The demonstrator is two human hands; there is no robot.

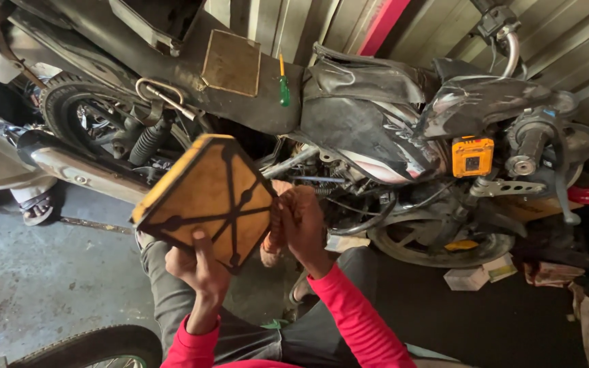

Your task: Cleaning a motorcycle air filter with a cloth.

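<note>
Dim, soft daylight; warped edges.

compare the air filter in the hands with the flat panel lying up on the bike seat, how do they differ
The air filter is held up by the left hand and right hand, tilted; the flat panel lies on the seat, untouched. The filter shows a dark cross-braced frame and a thick yellow edge; the panel looks plain and thin. The filter appears larger in view. Both are four-sided and dull yellow-brown.
</note>
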